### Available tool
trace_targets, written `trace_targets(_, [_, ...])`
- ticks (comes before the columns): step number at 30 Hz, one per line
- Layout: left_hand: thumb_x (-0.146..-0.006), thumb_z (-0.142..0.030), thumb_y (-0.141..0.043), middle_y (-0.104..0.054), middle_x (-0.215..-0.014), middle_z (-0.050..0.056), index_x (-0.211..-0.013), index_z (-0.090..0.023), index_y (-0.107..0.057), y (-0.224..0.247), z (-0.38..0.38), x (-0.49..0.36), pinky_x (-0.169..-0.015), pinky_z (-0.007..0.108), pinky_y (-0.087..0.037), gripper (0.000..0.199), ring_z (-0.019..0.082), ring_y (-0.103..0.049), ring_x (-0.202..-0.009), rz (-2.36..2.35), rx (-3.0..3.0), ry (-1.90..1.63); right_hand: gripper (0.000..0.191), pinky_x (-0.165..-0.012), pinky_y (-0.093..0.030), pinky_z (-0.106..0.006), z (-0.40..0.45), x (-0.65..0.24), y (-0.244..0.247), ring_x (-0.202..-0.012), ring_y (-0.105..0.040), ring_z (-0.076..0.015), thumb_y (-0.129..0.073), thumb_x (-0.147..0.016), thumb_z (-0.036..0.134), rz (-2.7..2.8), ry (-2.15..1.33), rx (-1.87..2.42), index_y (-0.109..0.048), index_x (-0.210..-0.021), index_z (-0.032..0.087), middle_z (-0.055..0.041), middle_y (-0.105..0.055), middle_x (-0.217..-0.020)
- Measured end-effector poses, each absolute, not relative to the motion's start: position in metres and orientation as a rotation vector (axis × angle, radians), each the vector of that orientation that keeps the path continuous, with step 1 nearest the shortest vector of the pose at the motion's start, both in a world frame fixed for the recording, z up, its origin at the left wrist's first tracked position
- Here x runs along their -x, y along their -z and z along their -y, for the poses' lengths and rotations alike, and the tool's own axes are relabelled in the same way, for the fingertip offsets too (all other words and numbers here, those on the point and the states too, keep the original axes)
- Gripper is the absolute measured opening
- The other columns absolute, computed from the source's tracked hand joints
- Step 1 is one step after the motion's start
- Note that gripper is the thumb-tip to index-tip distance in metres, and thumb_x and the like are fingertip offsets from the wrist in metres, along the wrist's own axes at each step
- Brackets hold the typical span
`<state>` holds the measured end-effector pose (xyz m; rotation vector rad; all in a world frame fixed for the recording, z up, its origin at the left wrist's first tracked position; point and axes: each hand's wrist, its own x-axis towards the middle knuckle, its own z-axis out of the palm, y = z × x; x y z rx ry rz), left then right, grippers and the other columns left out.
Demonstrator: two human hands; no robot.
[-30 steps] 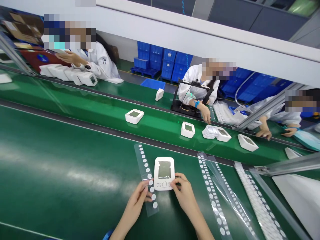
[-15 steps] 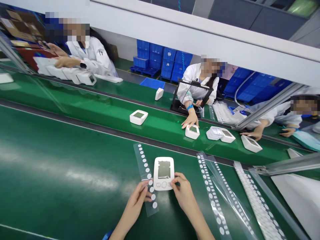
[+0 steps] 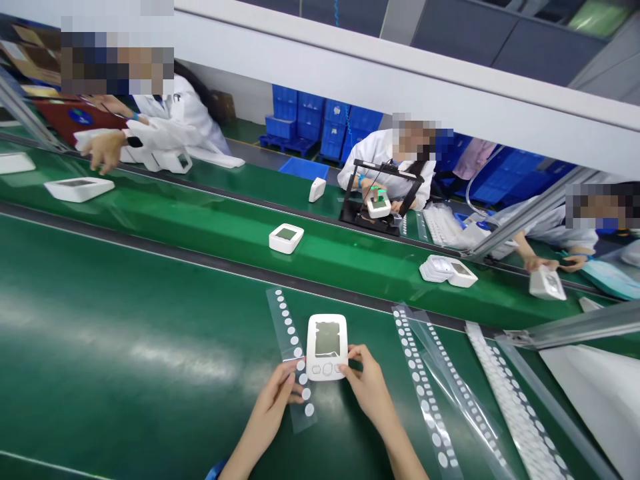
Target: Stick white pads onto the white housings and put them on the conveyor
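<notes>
A white device [image 3: 327,347] with a grey screen and three buttons stands screen up on the green work surface [image 3: 165,333] before me. My right hand [image 3: 367,380] grips its lower right side, thumb on the front by the right button. Along the device's left side runs a clear strip [image 3: 292,333] with round white stickers. My left hand [image 3: 275,393] pinches that strip near its lower part, fingers partly seen through the clear film.
More sticker strips [image 3: 425,393] lie at the right. Beyond a dark rail, a green conveyor [image 3: 200,220] carries a white device [image 3: 286,239] and a stacked group [image 3: 447,270]. Across it, people work, one at a black frame [image 3: 383,167]; metal posts stand at both sides.
My hands have barely moved. Devices on the conveyor have shifted right, and another has appeared at left. The middle person has lifted a device into the black frame; the right person has picked one up.
</notes>
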<state>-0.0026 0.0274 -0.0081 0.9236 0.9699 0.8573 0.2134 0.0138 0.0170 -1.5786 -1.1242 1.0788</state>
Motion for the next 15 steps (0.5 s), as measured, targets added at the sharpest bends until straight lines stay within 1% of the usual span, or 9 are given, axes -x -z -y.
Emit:
trace_targets(4, [-0.083, -0.058, -0.059, -0.065, -0.084, 0.004, -0.116, -0.022, -0.061, 0.009, -0.027, 0.002, -0.072, 0.032, -0.057, 0.049, 0.021, -0.063, -0.078, -0.972, -0.925, -0.86, 0.028, -0.069, -0.056, -0.031, -0.015, -0.222, -0.011, -0.091, -0.064, -0.0223, -0.06, -0.081, 0.042, 1.108, -1.112, 1.6, -0.051, -0.096, 0.02, -0.0097, -0.061, -0.105])
trace_targets(6, [-0.083, -0.057, -0.059, -0.065, -0.083, 0.004, -0.115, -0.022, -0.061, 0.009, -0.027, 0.002, -0.073, 0.031, -0.057, 0.047, 0.02, -0.063, -0.078, -0.975, -0.928, -0.862, 0.033, -0.068, -0.055, -0.031, -0.015, -0.222, -0.009, -0.083, -0.065, -0.0206, -0.062, -0.08, 0.04, 1.137, -1.088, 1.649, -0.052, -0.103, 0.019, -0.0091, -0.062, -0.102])
trace_targets(8, [-0.084, -0.057, -0.058, -0.065, -0.084, 0.004, -0.115, -0.022, -0.061, 0.008, -0.027, 0.002, -0.072, 0.031, -0.057, 0.047, 0.02, -0.064, -0.077, -0.974, -0.935, -0.859, 0.041, -0.064, -0.055, -0.031, -0.015, -0.22, -0.008, -0.072, -0.064, -0.0184, -0.065, -0.077, 0.037, 1.165, -1.064, 1.728, -0.053, -0.111, 0.017, -0.0079, -0.062, -0.097])
trace_targets(9, [-0.084, -0.058, -0.058, -0.065, -0.083, 0.004, -0.115, -0.022, -0.061, 0.007, -0.027, 0.002, -0.072, 0.031, -0.057, 0.047, 0.02, -0.064, -0.077, -0.971, -0.941, -0.854, 0.044, -0.062, -0.054, -0.031, -0.016, -0.219, -0.008, -0.068, -0.063, -0.0178, -0.065, -0.077, 0.036, 1.174, -1.046, 1.756, -0.053, -0.115, 0.017, -0.0079, -0.062, -0.095])
trace_targets(10, [-0.083, -0.059, -0.058, -0.065, -0.083, 0.004, -0.114, -0.022, -0.061, 0.006, -0.027, 0.002, -0.072, 0.031, -0.057, 0.048, 0.02, -0.064, -0.077, -0.969, -0.946, -0.85, 0.047, -0.061, -0.054, -0.031, -0.016, -0.218, -0.008, -0.069, -0.062, -0.018, -0.064, -0.077, 0.035, 1.191, -1.028, 1.761, -0.053, -0.118, 0.016, -0.0089, -0.062, -0.098])
trace_targets(11, [-0.082, -0.06, -0.058, -0.065, -0.082, 0.004, -0.114, -0.022, -0.06, 0.005, -0.027, 0.002, -0.072, 0.031, -0.057, 0.049, 0.02, -0.064, -0.076, -0.969, -0.951, -0.846, 0.048, -0.061, -0.054, -0.03, -0.015, -0.217, -0.008, -0.072, -0.062, -0.0188, -0.063, -0.078, 0.034, 1.22, -1.009, 1.743, -0.054, -0.121, 0.016, -0.0107, -0.061, -0.103])
trace_targets(13, [-0.081, -0.061, -0.059, -0.064, -0.078, 0.003, -0.113, -0.021, -0.06, 0.003, -0.027, 0.002, -0.071, 0.032, -0.057, 0.051, 0.02, -0.063, -0.074, -0.971, -0.953, -0.84, 0.047, -0.064, -0.054, -0.03, -0.012, -0.215, -0.009, -0.089, -0.062, -0.0222, -0.062, -0.08, 0.034, 1.281, -0.977, 1.659, -0.057, -0.124, 0.018, -0.0134, -0.056, -0.122])
trace_targets(15, [-0.081, -0.061, -0.059, -0.065, -0.076, 0.003, -0.113, -0.021, -0.06, 0.004, -0.026, 0.002, -0.072, 0.031, -0.056, 0.051, 0.02, -0.064, -0.074, -0.956, -0.953, -0.833, 0.046, -0.075, -0.055, -0.031, -0.007, -0.21, -0.01, -0.111, -0.056, -0.0257, -0.06, -0.084, 0.037, 1.273, -1.001, 1.532, -0.057, -0.127, 0.022, -0.0117, -0.046, -0.138])
